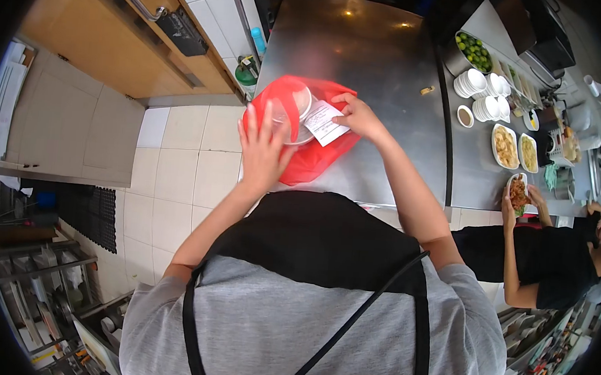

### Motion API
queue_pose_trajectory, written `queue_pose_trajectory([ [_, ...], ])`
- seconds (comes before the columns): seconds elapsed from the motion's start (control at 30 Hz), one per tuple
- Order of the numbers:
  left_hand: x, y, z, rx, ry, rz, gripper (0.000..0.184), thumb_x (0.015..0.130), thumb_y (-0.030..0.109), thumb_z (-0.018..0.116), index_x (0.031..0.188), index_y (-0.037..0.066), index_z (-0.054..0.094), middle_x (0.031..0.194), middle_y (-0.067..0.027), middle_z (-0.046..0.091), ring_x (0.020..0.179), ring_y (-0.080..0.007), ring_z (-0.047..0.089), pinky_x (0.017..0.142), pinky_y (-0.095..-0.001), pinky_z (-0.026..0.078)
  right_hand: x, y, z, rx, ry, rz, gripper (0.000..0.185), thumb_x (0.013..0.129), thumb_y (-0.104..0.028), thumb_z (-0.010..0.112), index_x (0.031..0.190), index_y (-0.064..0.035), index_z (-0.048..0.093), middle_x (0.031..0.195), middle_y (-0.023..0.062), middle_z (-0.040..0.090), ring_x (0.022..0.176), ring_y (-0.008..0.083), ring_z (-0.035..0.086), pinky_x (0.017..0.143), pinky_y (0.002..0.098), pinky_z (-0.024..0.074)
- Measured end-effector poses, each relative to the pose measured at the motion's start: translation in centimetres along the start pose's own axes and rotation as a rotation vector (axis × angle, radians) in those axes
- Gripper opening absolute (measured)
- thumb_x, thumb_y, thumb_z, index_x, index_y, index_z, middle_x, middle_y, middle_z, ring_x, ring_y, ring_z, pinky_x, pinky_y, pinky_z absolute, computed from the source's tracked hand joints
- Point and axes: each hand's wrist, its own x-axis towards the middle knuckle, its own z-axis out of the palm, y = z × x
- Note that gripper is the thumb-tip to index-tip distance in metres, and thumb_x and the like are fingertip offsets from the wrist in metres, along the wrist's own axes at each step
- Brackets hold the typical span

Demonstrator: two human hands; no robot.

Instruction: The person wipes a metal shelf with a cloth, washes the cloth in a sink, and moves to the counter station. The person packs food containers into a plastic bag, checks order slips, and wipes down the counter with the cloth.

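A red plastic bag (316, 164) lies on the steel counter in front of me. Inside it are round containers (297, 102) with pale lids, partly covered by the bag's film and a red strip. My left hand (263, 146) rests on the bag's left side with its fingers spread. At the other side, my right hand (362, 119) pinches the edge of a white printed receipt (326, 124), which lies slanted against the containers. Its print is too small to read.
The steel counter (386, 61) stretches away, with a small yellowish scrap (427, 90) on it. To the right stand stacked white bowls (470, 82), a tub of green limes (471, 52) and food trays (505, 146). A co-worker (539, 256) there holds a food dish (518, 194).
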Motion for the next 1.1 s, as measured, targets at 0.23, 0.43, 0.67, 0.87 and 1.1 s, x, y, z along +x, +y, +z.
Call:
queue_pose_trajectory([
  [0.23,-3.3,-2.5,7.7,0.142,-0.050,0.258,0.038,0.076,0.018,0.055,0.114,0.015,0.051,0.130,-0.0002,0.039,0.127,-0.0348,0.018,0.099,-0.0574,0.012,-4.5,0.6,-2.4,0.009,-0.069,-0.036,0.022,0.075,-0.008,0.061,0.096,-0.0024,0.058,0.080,0.0089,0.061,0.075,0.0141,0.058,0.072,0.0259,0.0454],
  [0.43,2.9,-4.8,11.2,0.048,0.058,0.232,0.038,0.077,0.008,0.050,0.114,0.017,0.053,0.123,0.0016,0.047,0.125,-0.0333,0.026,0.101,-0.0537,0.014,-8.6,6.8,-4.1,0.165,0.043,0.163,0.023,0.075,-0.012,0.063,0.095,-0.0017,0.059,0.084,0.0097,0.063,0.080,0.0173,0.059,0.073,0.0275,0.0458],
  [0.67,15.5,-8.5,17.1,0.091,0.048,0.185,0.043,0.076,0.004,0.048,0.118,0.014,0.050,0.126,-0.0003,0.045,0.125,-0.0313,0.026,0.102,-0.0507,0.014,-10.3,10.6,-3.4,-0.245,0.252,0.327,0.028,0.071,-0.019,0.065,0.096,-0.0055,0.060,0.079,0.0122,0.063,0.073,0.0248,0.061,0.067,0.0315,0.0472],
  [0.87,25.0,-12.3,22.3,0.306,-0.057,0.049,0.050,0.079,0.006,0.043,0.128,0.010,0.037,0.135,-0.0045,0.032,0.127,-0.0299,0.022,0.101,-0.0491,0.020,-9.9,10.4,-3.7,-0.276,0.287,0.443,0.030,0.072,-0.023,0.064,0.096,-0.0062,0.059,0.077,0.0109,0.062,0.069,0.0254,0.060,0.064,0.0322,0.0467],
  [1.1,31.9,-13.6,24.2,0.392,-0.458,-0.197,0.065,0.078,0.013,0.045,0.136,0.012,0.015,0.143,-0.0049,0.011,0.130,-0.0263,0.015,0.101,-0.0485,0.020,-12.3,10.7,-2.2,-0.285,0.478,0.374,0.024,0.072,-0.019,0.062,0.093,-0.0072,0.059,0.084,0.0101,0.060,0.075,0.0253,0.057,0.065,0.0338,0.0454],
])
